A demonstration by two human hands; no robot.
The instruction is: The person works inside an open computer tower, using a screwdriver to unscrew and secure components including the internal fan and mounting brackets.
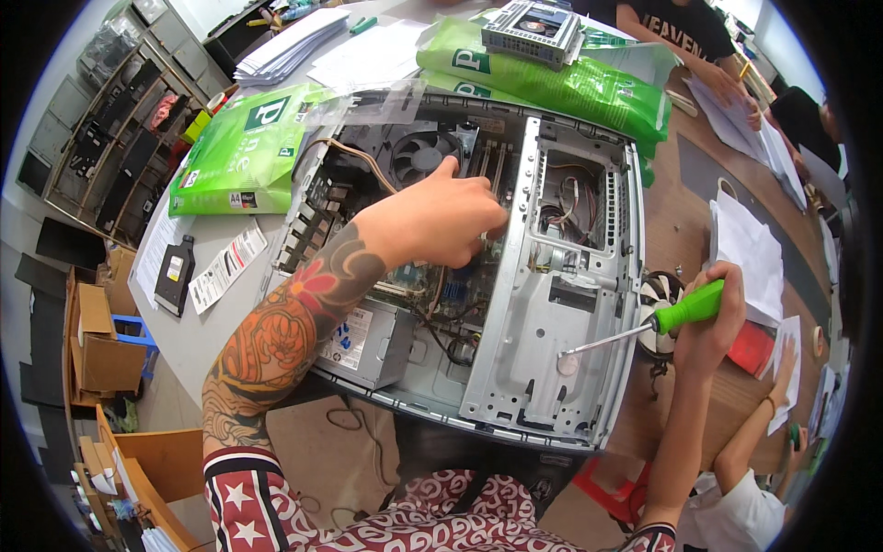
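An open desktop computer case [563, 317] lies on its side in front of me. My left hand [451, 219] is inside it, beside the black cooling fan [421, 158] and over the motherboard. Its fingers are curled, and what the tips touch is hidden. My right hand [722, 308] is closed round the green handle of a screwdriver [685, 308]. The screwdriver's shaft points left across the metal drive bracket, its tip at a small round pale disc [567, 365]; whether that disc is loose I cannot tell. The power supply [363, 345] sits at the case's near left.
Green paper packs [244, 152] lie left of and behind the case, a metal drive unit [532, 35] on the back one. A loose fan [658, 313] is to the right. A black bottle-shaped container [175, 274] lies left. Other people work along the right side.
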